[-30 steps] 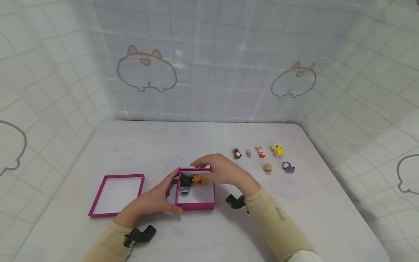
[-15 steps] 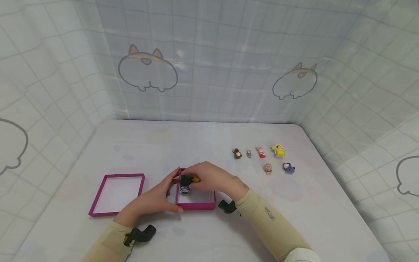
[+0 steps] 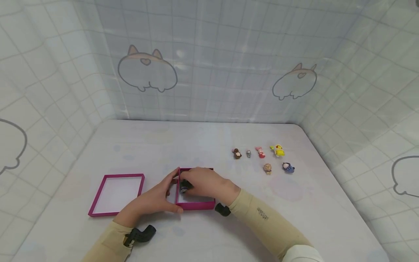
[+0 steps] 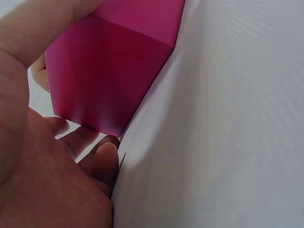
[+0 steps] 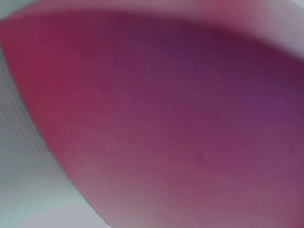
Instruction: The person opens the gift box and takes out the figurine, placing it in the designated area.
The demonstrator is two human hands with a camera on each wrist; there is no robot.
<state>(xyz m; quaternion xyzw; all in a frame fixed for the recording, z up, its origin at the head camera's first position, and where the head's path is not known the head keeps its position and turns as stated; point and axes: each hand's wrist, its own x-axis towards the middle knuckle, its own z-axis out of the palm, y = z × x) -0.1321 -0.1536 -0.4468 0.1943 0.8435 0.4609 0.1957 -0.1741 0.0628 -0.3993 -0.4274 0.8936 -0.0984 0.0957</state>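
A square magenta box [image 3: 197,206] with a white inside stands open on the table. My left hand [image 3: 155,198] grips its left side, thumb at the front corner and fingers at the back; the left wrist view shows the magenta wall [image 4: 102,78] between them. Inside the box, my right hand [image 3: 204,182] reaches to the left half, with bent fingers around a dark figurine [image 3: 184,186]. Its fingertips and a yellow-and-red bear figurine are hidden, so whether they pinch anything is unclear. The right wrist view is filled by the box's blurred magenta wall [image 5: 142,118].
A magenta-rimmed lid [image 3: 116,194] lies to the left, inside up. Right of the box are several small figurines: a brown one [image 3: 237,154], a grey one [image 3: 248,154], a pink-and-red one [image 3: 260,152], a yellow one [image 3: 278,150], a tan one [image 3: 267,168] and a blue one [image 3: 288,167].
My right hand has moved left and lower into the box, covering the bear figurine and most of the dark one. The left hand and the box stay put.
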